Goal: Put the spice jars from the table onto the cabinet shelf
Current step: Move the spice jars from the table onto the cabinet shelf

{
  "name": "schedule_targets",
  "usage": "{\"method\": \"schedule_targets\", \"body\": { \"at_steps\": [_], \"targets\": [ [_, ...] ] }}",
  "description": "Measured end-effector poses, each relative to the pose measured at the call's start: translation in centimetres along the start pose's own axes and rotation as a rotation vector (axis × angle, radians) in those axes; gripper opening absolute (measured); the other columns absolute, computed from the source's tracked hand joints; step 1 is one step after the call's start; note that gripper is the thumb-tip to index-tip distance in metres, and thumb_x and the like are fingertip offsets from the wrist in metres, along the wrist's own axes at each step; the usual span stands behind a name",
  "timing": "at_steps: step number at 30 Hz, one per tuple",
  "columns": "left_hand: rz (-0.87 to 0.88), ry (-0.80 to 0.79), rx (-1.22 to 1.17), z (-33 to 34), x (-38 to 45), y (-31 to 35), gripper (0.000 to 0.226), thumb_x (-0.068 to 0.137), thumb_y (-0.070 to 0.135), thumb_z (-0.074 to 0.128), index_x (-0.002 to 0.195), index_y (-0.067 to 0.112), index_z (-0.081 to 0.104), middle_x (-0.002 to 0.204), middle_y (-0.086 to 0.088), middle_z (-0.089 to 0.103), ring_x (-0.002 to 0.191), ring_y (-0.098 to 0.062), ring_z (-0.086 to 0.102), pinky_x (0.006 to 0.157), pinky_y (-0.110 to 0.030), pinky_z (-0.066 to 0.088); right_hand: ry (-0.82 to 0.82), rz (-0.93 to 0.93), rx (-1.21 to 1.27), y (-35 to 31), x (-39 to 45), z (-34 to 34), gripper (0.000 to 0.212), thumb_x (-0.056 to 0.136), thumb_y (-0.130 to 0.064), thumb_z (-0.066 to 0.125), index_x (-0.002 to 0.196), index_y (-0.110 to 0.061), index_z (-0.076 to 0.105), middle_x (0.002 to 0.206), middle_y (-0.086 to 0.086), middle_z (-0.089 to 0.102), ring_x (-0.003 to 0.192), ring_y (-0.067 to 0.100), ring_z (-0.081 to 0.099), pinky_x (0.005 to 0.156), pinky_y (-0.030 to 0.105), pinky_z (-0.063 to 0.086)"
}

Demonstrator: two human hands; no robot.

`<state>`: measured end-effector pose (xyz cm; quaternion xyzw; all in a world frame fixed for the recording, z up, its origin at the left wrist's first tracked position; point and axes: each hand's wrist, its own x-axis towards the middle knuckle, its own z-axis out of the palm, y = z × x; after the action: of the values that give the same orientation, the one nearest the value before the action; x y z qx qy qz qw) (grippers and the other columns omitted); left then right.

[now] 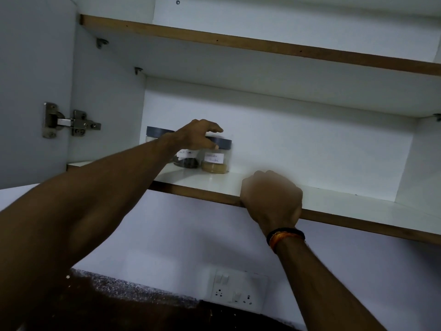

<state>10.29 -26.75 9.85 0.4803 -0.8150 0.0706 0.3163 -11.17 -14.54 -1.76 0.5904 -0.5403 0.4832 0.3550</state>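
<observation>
1. Step in hand, as I judge it: setting jars in a row at the back left of the lower shelf (334, 199). The left hand (199, 137) reaches in over the lids, fingers spread and relaxed, touching the tops of the middle jar (186, 158) and the right jar (215, 161). It wraps round neither, so its grip is loose and open.
2. The right hand (272, 194) rests on the shelf's front edge, fingers curled over it as a brace.
3. Three jars stand on the shelf: the left jar (155, 133), half hidden behind the arm, then the other two side by side, nearly touching.
4. Next move, likely: draw the left hand out without knocking the lids, then go back for any jars left on the table, which is out of view.
5. Writing: both nearer jars carry handwritten white labels. The middle one seems to read "Black Pepper"; the right one is too faint to read surely.
</observation>
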Motion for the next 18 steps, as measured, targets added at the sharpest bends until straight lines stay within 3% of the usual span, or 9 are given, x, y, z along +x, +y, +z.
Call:
{"method": "schedule_targets", "body": {
  "at_steps": [5,11,15,18],
  "targets": [
    [-0.026,-0.078,-0.011,0.1,-3.2,2.5,0.057,0.088,0.027,0.074,0.140,0.014,0.054,0.140,-0.006,0.057,0.126,-0.026,0.053,0.097,-0.030,0.040,-0.150,0.017,-0.083,0.1,0.2,-0.3,0.049,0.091,-0.042,0.038,0.057,-0.016,0.062,0.058,0.001,0.057,0.053,0.020,0.048,0.051,0.025,0.032],
    [-0.021,-0.043,-0.091,0.6,-8.2,6.2,0.065,0.086,0.032,0.075,0.145,0.018,0.049,0.152,-0.001,0.045,0.139,-0.019,0.042,0.099,-0.021,0.029,-0.309,0.041,-0.095,0.0,-0.2,-1.1,0.055,0.099,-0.044,0.033,0.066,-0.016,0.066,0.062,0.001,0.057,0.058,0.023,0.048,0.058,0.029,0.036],
    [0.048,-0.021,-0.088,0.8,-11.5,8.0,0.056,0.089,0.029,0.071,0.142,0.018,0.053,0.149,-0.001,0.050,0.137,-0.017,0.044,0.101,-0.018,0.028,-0.191,-0.158,-0.161,0.2,-2.3,-1.9,0.053,0.102,-0.029,0.040,0.057,-0.010,0.058,0.052,0.007,0.058,0.046,0.029,0.049,0.057,0.032,0.032],
    [0.065,0.022,-0.128,1.1,-14.3,8.9,0.055,0.089,0.030,0.070,0.141,0.019,0.052,0.147,-0.003,0.051,0.133,-0.018,0.046,0.104,-0.025,0.034,-0.151,-0.176,-0.153,0.5,-3.7,-2.3,0.040,0.102,-0.029,0.038,0.080,-0.014,0.067,0.074,0.008,0.069,0.066,0.032,0.059,0.070,0.039,0.036]
  ]
}}
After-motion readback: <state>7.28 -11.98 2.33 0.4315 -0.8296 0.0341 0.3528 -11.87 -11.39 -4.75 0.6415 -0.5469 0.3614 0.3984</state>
